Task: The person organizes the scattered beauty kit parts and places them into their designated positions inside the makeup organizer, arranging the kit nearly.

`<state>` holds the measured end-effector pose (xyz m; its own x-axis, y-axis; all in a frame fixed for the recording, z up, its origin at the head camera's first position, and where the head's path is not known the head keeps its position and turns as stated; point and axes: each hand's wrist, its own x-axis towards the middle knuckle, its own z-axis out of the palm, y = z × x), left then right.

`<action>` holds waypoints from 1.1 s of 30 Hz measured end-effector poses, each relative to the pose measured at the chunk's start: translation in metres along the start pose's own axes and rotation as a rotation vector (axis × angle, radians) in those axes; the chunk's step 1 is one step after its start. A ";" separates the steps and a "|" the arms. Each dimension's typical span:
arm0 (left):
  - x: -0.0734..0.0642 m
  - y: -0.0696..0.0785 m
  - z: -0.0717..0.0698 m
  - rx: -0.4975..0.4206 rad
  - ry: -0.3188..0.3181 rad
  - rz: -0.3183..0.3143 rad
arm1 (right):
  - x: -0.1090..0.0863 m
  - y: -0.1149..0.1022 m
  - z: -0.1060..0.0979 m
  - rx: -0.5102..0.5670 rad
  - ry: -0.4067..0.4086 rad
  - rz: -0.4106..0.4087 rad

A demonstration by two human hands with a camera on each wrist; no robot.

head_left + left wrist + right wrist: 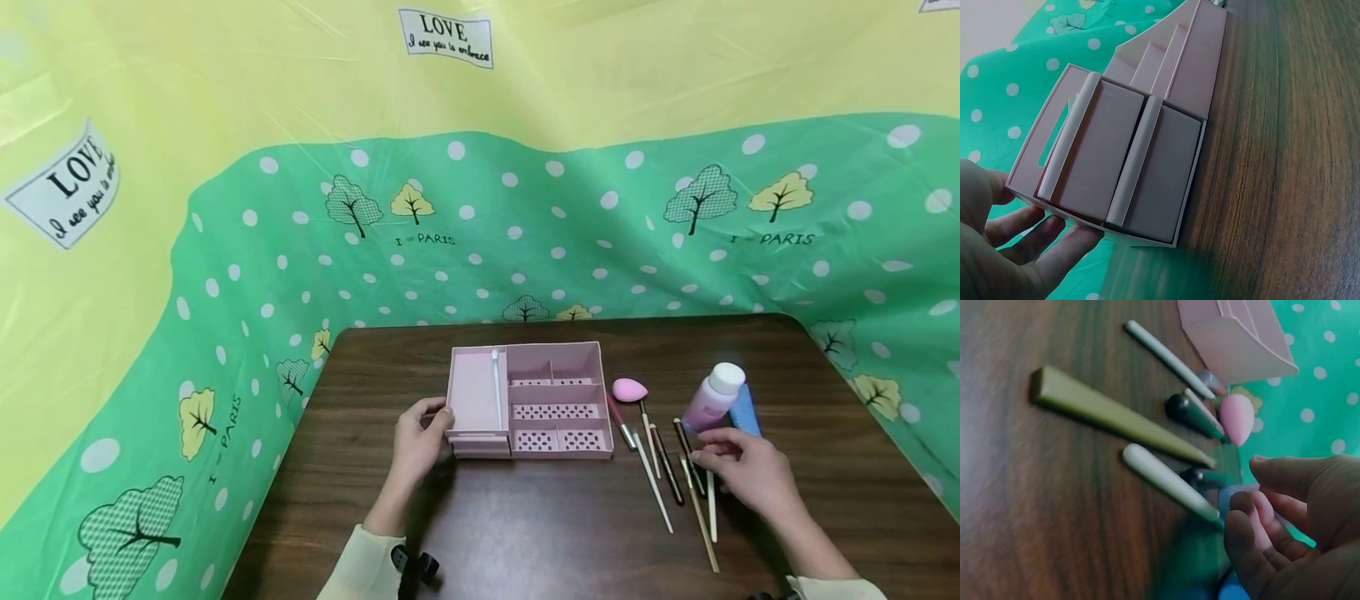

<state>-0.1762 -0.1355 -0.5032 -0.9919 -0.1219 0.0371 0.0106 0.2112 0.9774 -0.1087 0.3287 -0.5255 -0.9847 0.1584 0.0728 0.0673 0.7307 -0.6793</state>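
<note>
My left hand [418, 440] holds the near left edge of a pink desk organizer [561, 398], its thumb at the rim. In the left wrist view, the fingers lie against the side wall beside two small drawers [1094, 144]. A pale makeup brush [497, 387] lies on the organizer's left top. My right hand [750, 473] hovers over several makeup brushes, fingers loosely bent, nothing between thumb and fingers in the right wrist view. Nearest to it are a white-handled brush [1166, 481], a dark-handled brush [686, 450] and a gold-handled brush [1116, 415].
Beyond the right hand stands a pink bottle [708, 404] with a white cap, a blue object [745, 410] beside it. A pink makeup sponge [629, 390] and a red-handled brush [617, 417] lie by the organizer. A patterned cloth [480, 225] hangs behind the wooden table [540, 533].
</note>
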 end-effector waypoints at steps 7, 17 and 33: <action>0.002 -0.008 -0.004 -0.032 -0.011 -0.001 | -0.003 0.008 -0.003 -0.031 -0.043 0.058; 0.002 -0.010 -0.006 -0.039 -0.027 0.008 | -0.006 0.013 -0.001 -0.084 -0.078 0.086; 0.002 -0.003 -0.004 -0.041 -0.052 -0.004 | 0.000 0.010 -0.004 -0.160 -0.066 0.042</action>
<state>-0.1781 -0.1399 -0.5048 -0.9971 -0.0724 0.0229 0.0102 0.1711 0.9852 -0.1072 0.3387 -0.5294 -0.9886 0.1503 -0.0049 0.1276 0.8214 -0.5558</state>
